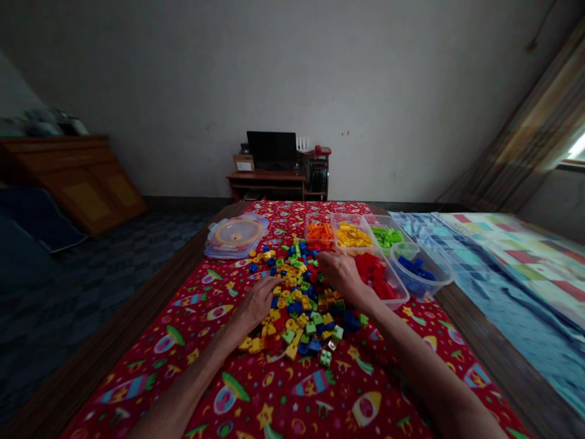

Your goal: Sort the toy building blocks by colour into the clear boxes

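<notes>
A loose pile of toy building blocks [297,299] in yellow, blue, green and red lies on the tablecloth between my hands. My left hand [256,302] rests at the pile's left side, its fingers loosely bent with the tips among yellow blocks. Over the pile's right side, my right hand [340,273] has its fingers curled together and pointing down. Its fingertips are hidden, so whatever they hold cannot be made out. Just right of that hand stands a clear container [404,294] of red blocks [375,275].
Behind it, clear containers hold orange blocks [320,231], yellow blocks [353,235] and green blocks [386,236]. A round tub [444,271] holds blue blocks [415,268]. Stacked lids [235,238] lie left of the pile. A bed [493,262] adjoins the table's right; a monitor [272,149] stands beyond.
</notes>
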The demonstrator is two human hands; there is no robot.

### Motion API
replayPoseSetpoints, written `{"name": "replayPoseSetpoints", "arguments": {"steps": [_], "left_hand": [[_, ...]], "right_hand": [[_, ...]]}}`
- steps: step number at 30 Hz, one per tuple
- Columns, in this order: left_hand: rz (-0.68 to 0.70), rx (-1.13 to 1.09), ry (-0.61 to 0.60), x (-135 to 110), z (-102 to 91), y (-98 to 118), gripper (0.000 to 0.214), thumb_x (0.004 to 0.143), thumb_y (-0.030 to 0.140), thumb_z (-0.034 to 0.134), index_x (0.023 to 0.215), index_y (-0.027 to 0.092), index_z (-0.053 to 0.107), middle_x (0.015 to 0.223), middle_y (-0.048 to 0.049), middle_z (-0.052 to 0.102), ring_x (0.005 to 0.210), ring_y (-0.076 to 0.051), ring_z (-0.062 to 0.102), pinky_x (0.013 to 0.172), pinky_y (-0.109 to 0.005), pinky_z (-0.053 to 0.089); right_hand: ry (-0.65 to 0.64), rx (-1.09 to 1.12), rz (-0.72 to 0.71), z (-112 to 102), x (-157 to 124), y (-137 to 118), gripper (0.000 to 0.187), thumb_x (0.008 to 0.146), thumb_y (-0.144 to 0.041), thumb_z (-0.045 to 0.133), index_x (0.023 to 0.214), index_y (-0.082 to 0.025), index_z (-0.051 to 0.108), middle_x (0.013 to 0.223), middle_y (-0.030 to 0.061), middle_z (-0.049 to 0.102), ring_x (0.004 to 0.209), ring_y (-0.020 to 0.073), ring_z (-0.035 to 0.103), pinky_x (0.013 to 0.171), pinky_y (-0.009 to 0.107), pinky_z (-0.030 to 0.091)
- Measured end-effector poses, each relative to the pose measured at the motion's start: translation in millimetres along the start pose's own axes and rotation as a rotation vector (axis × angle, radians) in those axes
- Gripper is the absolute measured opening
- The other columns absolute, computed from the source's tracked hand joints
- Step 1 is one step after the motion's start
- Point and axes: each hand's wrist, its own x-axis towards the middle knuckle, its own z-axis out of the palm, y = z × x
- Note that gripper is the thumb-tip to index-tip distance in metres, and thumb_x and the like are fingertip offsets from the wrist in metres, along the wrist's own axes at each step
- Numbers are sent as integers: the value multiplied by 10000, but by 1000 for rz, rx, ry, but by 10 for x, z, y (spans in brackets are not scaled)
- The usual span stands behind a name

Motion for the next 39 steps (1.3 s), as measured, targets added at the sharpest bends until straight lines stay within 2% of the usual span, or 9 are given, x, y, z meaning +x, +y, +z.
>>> {"name": "replayPoseSetpoints", "arguments": {"steps": [6, 11, 15, 19, 24, 28, 33, 37, 39], "left_hand": [[17, 4, -7, 3, -1, -14, 454, 804, 99, 339, 1123, 188, 648, 1120, -102, 651, 1048, -216, 620, 940, -353, 506], [3, 3, -17, -15, 5, -3, 449, 820, 101, 337, 1150, 183, 630, 1140, -105, 639, 1050, -215, 620, 937, -349, 508], [5, 10, -18, -8, 4, 7, 448, 827, 103, 330, 1155, 180, 625, 1134, -104, 638, 1064, -216, 613, 951, -344, 500], [11, 5, -12, -1, 20, -8, 451, 820, 95, 329, 1143, 170, 635, 1119, -110, 645, 1045, -223, 619, 951, -362, 504], [48, 30, 13, -12, 47, -54, 445, 835, 96, 328, 1149, 169, 634, 1107, -106, 649, 1032, -210, 625, 930, -348, 515], [85, 60, 25, -9, 53, -87, 435, 845, 106, 319, 1137, 140, 640, 1093, -120, 656, 1012, -206, 634, 899, -331, 530], [91, 69, 21, -4, 50, -92, 453, 852, 111, 314, 1172, 164, 631, 1102, -108, 654, 1018, -203, 630, 902, -330, 524], [80, 64, 13, -8, 54, -86, 464, 860, 114, 306, 1196, 171, 622, 1112, -105, 651, 1016, -203, 627, 905, -333, 521], [79, 66, 20, -12, 62, -93, 463, 861, 116, 309, 1196, 173, 624, 1109, -104, 650, 1017, -205, 625, 907, -335, 520]], "right_hand": [[77, 142, 119, -66, 251, 307, 303, 896, -218, 426, 1047, -181, 686, 849, 71, 721, 768, 163, 648, 661, 226, 416], [-103, -112, 80, 22, 416, 328, 262, 868, -218, 488, 1015, -150, 694, 990, 149, 703, 892, 212, 642, 729, 263, 443], [-174, -133, 11, 6, 413, 285, 269, 889, -187, 440, 975, -112, 683, 945, 157, 698, 832, 195, 630, 712, 261, 434], [-21, 105, 13, -110, 338, 341, 251, 858, -195, 451, 926, -128, 683, 828, 91, 700, 732, 159, 615, 674, 241, 426], [135, 508, 83, -245, 120, 636, 270, 749, -162, 529, 965, -143, 690, 887, 55, 725, 776, 157, 653, 700, 238, 475], [261, 412, 152, -407, -187, 895, 230, 753, -196, 549, 916, -143, 702, 866, 72, 729, 751, 179, 662, 704, 273, 490], [218, 213, 184, -504, -512, 1057, 231, 814, -250, 534, 936, -154, 706, 820, 81, 726, 737, 194, 662, 724, 304, 496], [403, 109, 137, -393, -520, 1051, 282, 850, -300, 529, 1042, -161, 680, 960, 119, 717, 851, 216, 656, 836, 357, 480], [394, 122, 85, -340, -424, 965, 272, 872, -286, 502, 1042, -161, 674, 944, 112, 717, 823, 198, 651, 791, 325, 476]]}}
